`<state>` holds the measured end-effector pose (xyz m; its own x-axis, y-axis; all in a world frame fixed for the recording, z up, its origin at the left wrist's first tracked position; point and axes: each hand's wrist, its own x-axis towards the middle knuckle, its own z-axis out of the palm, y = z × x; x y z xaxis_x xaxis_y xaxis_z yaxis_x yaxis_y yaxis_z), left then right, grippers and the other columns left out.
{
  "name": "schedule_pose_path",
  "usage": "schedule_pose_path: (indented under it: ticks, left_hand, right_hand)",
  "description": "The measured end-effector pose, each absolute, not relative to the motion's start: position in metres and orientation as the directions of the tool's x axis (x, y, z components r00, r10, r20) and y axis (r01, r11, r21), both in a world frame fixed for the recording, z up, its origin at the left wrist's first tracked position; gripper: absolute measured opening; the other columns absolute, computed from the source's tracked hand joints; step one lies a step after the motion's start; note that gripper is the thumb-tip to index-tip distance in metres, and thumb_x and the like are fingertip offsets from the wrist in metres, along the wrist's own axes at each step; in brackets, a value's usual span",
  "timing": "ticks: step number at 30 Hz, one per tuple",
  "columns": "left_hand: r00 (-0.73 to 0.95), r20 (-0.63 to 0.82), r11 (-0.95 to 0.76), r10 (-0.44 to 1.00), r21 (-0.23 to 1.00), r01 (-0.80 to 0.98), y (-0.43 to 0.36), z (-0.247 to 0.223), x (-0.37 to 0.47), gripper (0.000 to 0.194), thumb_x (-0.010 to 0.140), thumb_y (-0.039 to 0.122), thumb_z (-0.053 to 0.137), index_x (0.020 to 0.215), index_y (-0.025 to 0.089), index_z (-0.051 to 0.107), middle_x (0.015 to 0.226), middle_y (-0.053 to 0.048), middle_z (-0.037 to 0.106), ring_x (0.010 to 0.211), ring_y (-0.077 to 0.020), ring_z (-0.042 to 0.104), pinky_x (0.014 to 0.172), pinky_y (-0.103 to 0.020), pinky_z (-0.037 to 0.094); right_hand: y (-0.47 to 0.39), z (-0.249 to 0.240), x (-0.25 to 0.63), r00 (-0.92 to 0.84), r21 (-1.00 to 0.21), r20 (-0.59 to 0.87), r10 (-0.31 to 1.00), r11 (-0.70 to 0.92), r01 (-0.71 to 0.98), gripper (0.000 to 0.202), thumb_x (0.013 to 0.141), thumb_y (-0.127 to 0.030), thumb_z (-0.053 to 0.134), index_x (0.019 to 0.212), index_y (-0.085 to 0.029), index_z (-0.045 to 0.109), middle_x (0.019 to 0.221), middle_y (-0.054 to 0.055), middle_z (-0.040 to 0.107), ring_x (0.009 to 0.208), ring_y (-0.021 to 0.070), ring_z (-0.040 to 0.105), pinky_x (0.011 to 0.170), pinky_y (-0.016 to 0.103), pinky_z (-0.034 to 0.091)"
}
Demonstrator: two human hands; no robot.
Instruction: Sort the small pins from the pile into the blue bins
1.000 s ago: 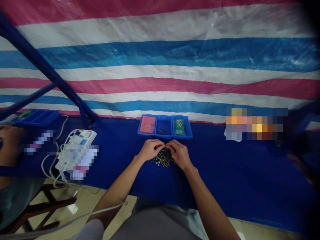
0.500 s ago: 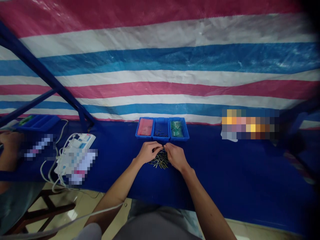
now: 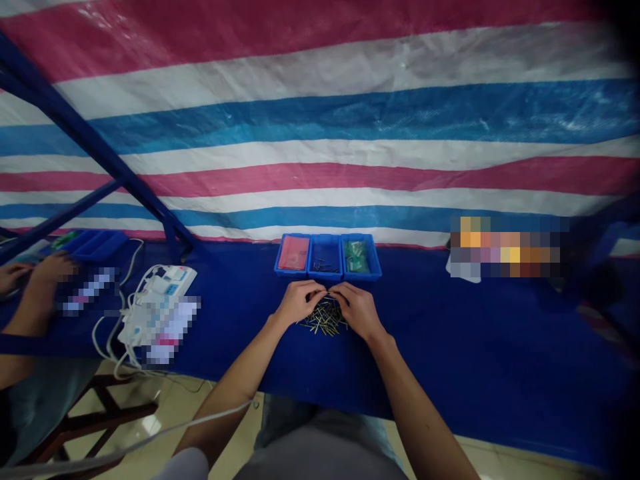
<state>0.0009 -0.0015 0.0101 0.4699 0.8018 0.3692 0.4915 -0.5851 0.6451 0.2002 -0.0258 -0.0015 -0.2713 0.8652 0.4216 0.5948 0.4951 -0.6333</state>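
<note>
A loose pile of thin screw-like metal pieces (image 3: 325, 319) lies on the blue table (image 3: 435, 353). Over its left upper side is my left hand (image 3: 300, 301), fingers pinched together. My right hand (image 3: 356, 308) faces it from the right, also closed, its fingertips close to the left ones. Something tiny is between the fingertips, too small to name. Just beyond my hands sit three joined blue bins: the left bin (image 3: 277, 270) holds a pink packet (image 3: 294, 253), the middle bin (image 3: 326, 248) a few dark pieces, and the right bin (image 3: 375, 267) green packets (image 3: 355, 256).
Left on the table are a white power strip (image 3: 173, 283) with cables and a blue divided tray (image 3: 103, 245). Another person's hands (image 3: 50, 270) are at the far left. A blurred-out colourful item (image 3: 500, 247) stands at the right, before the striped sheet (image 3: 320, 120).
My right hand has shifted slightly right, showing more of the pile. The other person's hands have come further into view. The whole view has shifted a little.
</note>
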Motion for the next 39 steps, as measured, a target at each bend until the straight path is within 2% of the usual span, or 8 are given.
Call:
schedule_pose_path:
  ticks: [7,12,17,22,24,26,30,39]
  left_hand:
    - [0.462,0.376,-0.583,0.803,0.657,0.478,-0.001,0.008,0.001,0.028,0.098,0.034,0.054,0.091,0.016,0.074,0.079,-0.005,0.069,0.064,-0.0122,0.057,0.066,-0.024,0.045]
    - [0.46,0.379,-0.581,0.803,0.669,0.464,-0.002,0.01,0.001,0.029,0.098,0.036,0.054,0.094,0.016,0.075,0.082,-0.006,0.07,0.067,-0.0134,0.058,0.068,-0.025,0.046]
    - [0.467,0.386,-0.59,0.795,0.67,0.451,-0.002,0.01,0.001,0.026,0.098,0.033,0.054,0.096,0.017,0.075,0.084,-0.006,0.071,0.067,-0.0132,0.059,0.069,-0.025,0.046]
    - [0.447,0.393,-0.58,0.804,0.686,0.44,-0.001,0.009,-0.001,0.027,0.098,0.033,0.054,0.092,0.017,0.075,0.081,-0.005,0.07,0.066,-0.0126,0.058,0.068,-0.025,0.045]
    - [0.413,0.39,-0.555,0.823,0.707,0.439,0.0,0.009,-0.001,0.03,0.097,0.036,0.054,0.089,0.015,0.074,0.078,-0.005,0.07,0.064,-0.0126,0.057,0.065,-0.024,0.044]
    - [0.389,0.382,-0.533,0.838,0.723,0.439,0.0,0.008,-0.002,0.032,0.097,0.038,0.055,0.088,0.015,0.074,0.075,-0.005,0.069,0.063,-0.0127,0.056,0.063,-0.024,0.043]
    - [0.38,0.371,-0.52,0.847,0.729,0.445,0.002,0.008,-0.001,0.029,0.096,0.037,0.057,0.087,0.015,0.074,0.074,-0.005,0.069,0.063,-0.0125,0.057,0.062,-0.024,0.043]
    - [0.401,0.349,-0.513,0.847,0.736,0.442,0.002,0.008,0.0,0.027,0.095,0.035,0.058,0.088,0.014,0.073,0.074,-0.003,0.068,0.06,-0.0113,0.054,0.062,-0.023,0.042]
  right_hand:
    - [-0.028,0.0,0.198,-0.24,-0.585,0.391,0.888,0.441,0.681,0.029,0.103,-0.033,0.041,0.092,-0.022,0.066,0.09,0.005,0.071,0.079,0.0177,0.066,0.071,0.027,0.043]
    - [-0.025,0.0,0.196,-0.264,-0.53,0.318,0.911,0.402,0.747,0.032,0.105,-0.033,0.035,0.084,-0.022,0.058,0.077,0.003,0.068,0.069,0.0173,0.063,0.061,0.027,0.034]
    - [-0.024,-0.004,0.196,-0.259,-0.468,0.306,0.916,0.382,0.797,0.042,0.106,-0.037,0.032,0.073,-0.021,0.053,0.066,0.003,0.065,0.06,0.0171,0.061,0.056,0.028,0.027]
    - [-0.023,-0.006,0.203,-0.201,-0.503,0.352,0.914,0.366,0.783,0.05,0.105,-0.045,0.034,0.066,-0.021,0.054,0.058,0.003,0.061,0.053,0.016,0.058,0.055,0.028,0.028]
    - [-0.024,-0.004,0.207,-0.163,-0.56,0.386,0.908,0.371,0.741,0.046,0.105,-0.044,0.036,0.072,-0.021,0.059,0.063,0.003,0.064,0.058,0.0166,0.061,0.058,0.027,0.035]
    - [-0.024,-0.002,0.209,-0.15,-0.61,0.43,0.89,0.409,0.679,0.036,0.104,-0.041,0.039,0.087,-0.021,0.065,0.078,0.005,0.07,0.071,0.0183,0.066,0.067,0.027,0.042]
    - [-0.027,0.002,0.207,-0.198,-0.616,0.476,0.857,0.485,0.62,0.025,0.102,-0.035,0.046,0.11,-0.023,0.066,0.1,0.007,0.071,0.086,0.02,0.068,0.079,0.03,0.049]
    - [-0.026,0.004,0.205,-0.214,-0.625,0.481,0.85,0.504,0.596,0.023,0.101,-0.03,0.046,0.103,-0.023,0.068,0.102,0.007,0.07,0.091,0.0196,0.067,0.085,0.032,0.051]
